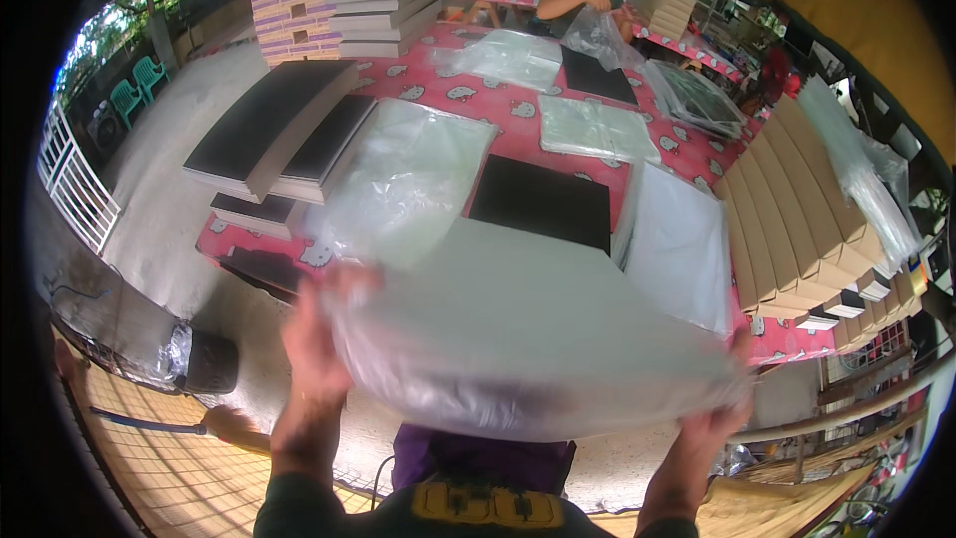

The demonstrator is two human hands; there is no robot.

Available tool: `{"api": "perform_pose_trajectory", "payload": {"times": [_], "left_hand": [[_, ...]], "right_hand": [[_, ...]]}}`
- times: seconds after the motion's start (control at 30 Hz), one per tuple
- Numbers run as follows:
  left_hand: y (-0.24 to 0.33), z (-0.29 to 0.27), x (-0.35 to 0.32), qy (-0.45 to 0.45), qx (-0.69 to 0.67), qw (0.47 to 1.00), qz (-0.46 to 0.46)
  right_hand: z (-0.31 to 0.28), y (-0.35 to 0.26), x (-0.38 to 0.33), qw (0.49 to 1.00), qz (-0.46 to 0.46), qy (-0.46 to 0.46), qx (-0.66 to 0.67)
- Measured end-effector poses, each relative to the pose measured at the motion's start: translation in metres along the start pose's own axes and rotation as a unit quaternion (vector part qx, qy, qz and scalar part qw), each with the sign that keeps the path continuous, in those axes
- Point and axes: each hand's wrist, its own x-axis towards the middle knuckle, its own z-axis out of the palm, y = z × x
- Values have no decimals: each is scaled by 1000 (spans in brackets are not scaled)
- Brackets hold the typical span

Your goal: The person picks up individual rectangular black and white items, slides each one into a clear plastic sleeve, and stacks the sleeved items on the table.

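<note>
Clear bag: the large clear bag is held up in front of the body at the near side of the desk, blurred, its loose plastic hanging along the 6 o'clock side.
Inside it: a broad pale slab, flat side up; its kind is too blurred to tell.
Left grip: the left hand clasps the bag's edge at 9 o'clock; the finger detail is smeared.
Right grip: the right hand clasps the bag's near corner at 4 o'clock, so bag and slab lie between both hands.
Black book: at 12 o'clock, just beyond the slab, a black book lies flat, partly hidden by the slab.
White pack: at 2 o'clock, a white pack in plastic lies on the desk.
Plastic sheets: at 11 o'clock, a flat pile of clear plastic; I cannot tell if it holds anything.
Book stack: at 10 o'clock, thick black-topped books.
Brown boxes: farther out at 2 o'clock, a row of brown boxes, their contents hidden, with clear plastic lying on top.
Co-worker: near 12 o'clock, across the desk, a person handles a crumpled clear bag.
</note>
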Motion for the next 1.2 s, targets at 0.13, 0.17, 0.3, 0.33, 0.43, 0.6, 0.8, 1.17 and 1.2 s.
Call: {"api": "perform_pose_trajectory", "payload": {"times": [0.13,0.17,0.3,0.33,0.43,0.6,0.8,1.17,1.2], "left_hand": [[11,59,92,-26,77,992,100],[9,49,113,5,-2,997,82],[-26,-13,153,58,-53,997,-6],[-39,-26,154,66,-57,996,-29],[-88,-98,144,178,-85,977,-74],[-111,-141,111,174,177,958,-142],[-111,-83,153,27,371,927,45],[-153,21,205,42,240,965,94],[-160,20,208,42,286,957,18]], "right_hand": [[28,-3,108,936,74,-20,343],[44,-2,128,924,73,-44,374],[44,65,168,894,156,19,420],[39,93,172,886,185,50,423],[29,161,154,872,289,104,382],[-18,220,111,894,323,28,310],[13,181,116,966,225,45,120],[5,136,115,915,46,194,352],[14,131,125,918,-7,195,345]]}}
